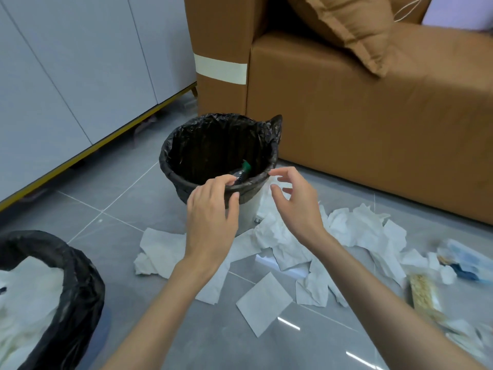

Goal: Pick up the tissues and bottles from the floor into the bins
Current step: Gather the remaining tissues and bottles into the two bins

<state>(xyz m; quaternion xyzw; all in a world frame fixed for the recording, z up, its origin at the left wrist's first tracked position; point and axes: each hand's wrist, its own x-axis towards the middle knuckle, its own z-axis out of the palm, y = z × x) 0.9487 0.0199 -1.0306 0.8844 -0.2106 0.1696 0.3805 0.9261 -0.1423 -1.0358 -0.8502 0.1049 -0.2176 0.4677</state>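
A clear bottle with a green cap point(243, 170) lies tilted inside the far bin point(170, 158), which has a black liner and stands by the sofa. My left hand point(213, 209) hovers at that bin's near rim, its fingers loosely bent. The fingertips are right at the bottle's lower end and the thumb is outside the rim. My right hand point(296, 201) is just right of the bin, fingers spread and holding nothing. Several white tissues point(360, 231) are scattered on the floor below and to the right of my hands. A second black-lined bin point(80, 279) at lower left holds tissues.
A brown sofa point(373, 116) with a cushion stands behind the far bin. White cabinets point(66, 76) run along the left. Wrappers and packets point(424, 292) lie on the grey tile floor at the right edge.
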